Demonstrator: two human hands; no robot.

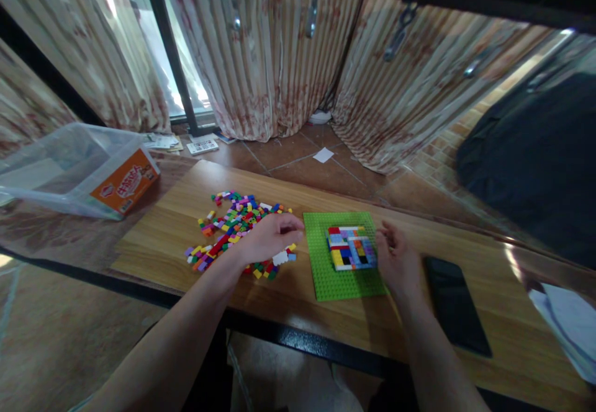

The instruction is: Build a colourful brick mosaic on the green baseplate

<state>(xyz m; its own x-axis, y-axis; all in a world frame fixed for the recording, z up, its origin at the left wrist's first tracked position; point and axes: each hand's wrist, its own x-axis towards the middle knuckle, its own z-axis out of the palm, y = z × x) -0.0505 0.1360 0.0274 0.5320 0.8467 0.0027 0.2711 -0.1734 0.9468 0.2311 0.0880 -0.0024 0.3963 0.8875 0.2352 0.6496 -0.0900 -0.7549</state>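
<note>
A green studded baseplate [321, 283] lies on the table, bearing a low, roughly rectangular build of multicoloured toy bricks [345, 257]. To its left spreads a loose heap of small bricks [228, 229] in many colours. My left hand [272, 238] hovers over the heap's right side; its fingers point at the baseplate, thumb and forefinger apart, with nothing visible between them. At the baseplate's right edge, beside the build, is my right hand [395, 254]. Its fingers are curled in, and whatever they hold, if anything, is hidden. A white piece [280, 258] lies just below my left hand.
A black phone [456, 303] lies on the wooden table [162, 238], right of my right hand. Papers [565, 319] are at the far right. A clear plastic bin [79, 170] with an orange label stands at the left. Metal clips hang overhead before curtains [279, 58].
</note>
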